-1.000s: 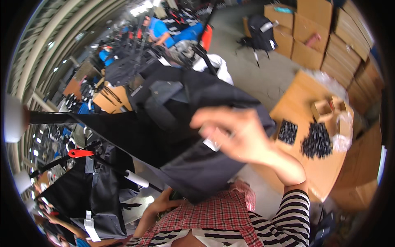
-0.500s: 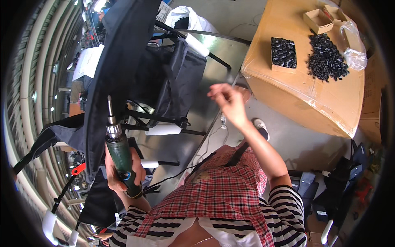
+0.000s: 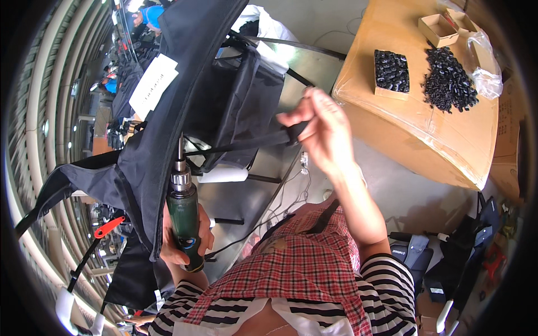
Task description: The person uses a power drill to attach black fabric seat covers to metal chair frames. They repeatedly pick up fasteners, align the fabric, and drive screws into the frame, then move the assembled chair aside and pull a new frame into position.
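Observation:
My left hand (image 3: 205, 231) is wrapped around a green electric screwdriver (image 3: 184, 217), its bit pointing away from me. The bit's tip meets or passes beside the edge of a large black fabric panel (image 3: 162, 106); I cannot tell which. A black strap (image 3: 246, 145) stretches rightward from that panel to my right hand (image 3: 330, 131), whose closed fingers grip its end. Beyond the strap is a black fabric compartment (image 3: 246, 95) on a frame of black tubes, with a white sleeve (image 3: 224, 174) on one tube.
A metal table (image 3: 263, 159) lies under the fabric assembly. At the right, a big cardboard box (image 3: 386, 131) bears a small tray of black parts (image 3: 391, 71), a loose pile of black pieces (image 3: 448, 81) and small open boxes (image 3: 437, 31). A red lever (image 3: 109, 227) shows at left.
My right hand has taken hold of the strap, which is now drawn out to the right. My left hand and the screwdriver have shifted right, and the fabric panel has swung rightward.

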Motion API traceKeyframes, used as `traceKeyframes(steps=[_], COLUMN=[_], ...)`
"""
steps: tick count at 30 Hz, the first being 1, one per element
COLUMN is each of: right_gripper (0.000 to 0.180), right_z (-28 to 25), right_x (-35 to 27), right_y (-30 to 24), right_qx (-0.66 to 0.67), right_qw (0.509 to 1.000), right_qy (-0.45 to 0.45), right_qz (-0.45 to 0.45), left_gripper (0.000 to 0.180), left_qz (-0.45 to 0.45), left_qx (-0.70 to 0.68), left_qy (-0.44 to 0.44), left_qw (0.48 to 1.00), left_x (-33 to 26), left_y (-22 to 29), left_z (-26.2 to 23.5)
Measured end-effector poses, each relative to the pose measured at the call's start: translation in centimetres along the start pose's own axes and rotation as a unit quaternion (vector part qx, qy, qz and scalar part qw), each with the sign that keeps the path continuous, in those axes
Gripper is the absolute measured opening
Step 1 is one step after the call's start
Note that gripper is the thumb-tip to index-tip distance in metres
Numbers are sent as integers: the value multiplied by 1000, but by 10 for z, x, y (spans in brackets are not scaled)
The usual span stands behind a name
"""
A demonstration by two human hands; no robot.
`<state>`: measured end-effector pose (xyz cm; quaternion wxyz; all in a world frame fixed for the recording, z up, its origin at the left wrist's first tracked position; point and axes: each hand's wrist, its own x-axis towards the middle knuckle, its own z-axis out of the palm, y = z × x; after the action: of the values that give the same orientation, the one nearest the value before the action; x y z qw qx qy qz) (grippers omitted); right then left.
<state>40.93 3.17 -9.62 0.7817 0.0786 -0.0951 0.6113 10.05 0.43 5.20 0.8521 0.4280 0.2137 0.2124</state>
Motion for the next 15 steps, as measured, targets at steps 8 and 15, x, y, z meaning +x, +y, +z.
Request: traceKeyframes(steps=[8,15], right_gripper=[29,39], right_z=[41,-1], right_x=[-52,-107], right_y=[-136,-250], right_qx=[-104,-158], right_qw=[954,889], right_qy=[86,157], right_qz=[-266,-401], left_gripper=[110,122], left_qz=[72,52], left_qx=[36,44], left_qy=[74,88], left_qw=[994,994], left_x=[11,-11], left_y=[-2,-2], left_z=[15,1])
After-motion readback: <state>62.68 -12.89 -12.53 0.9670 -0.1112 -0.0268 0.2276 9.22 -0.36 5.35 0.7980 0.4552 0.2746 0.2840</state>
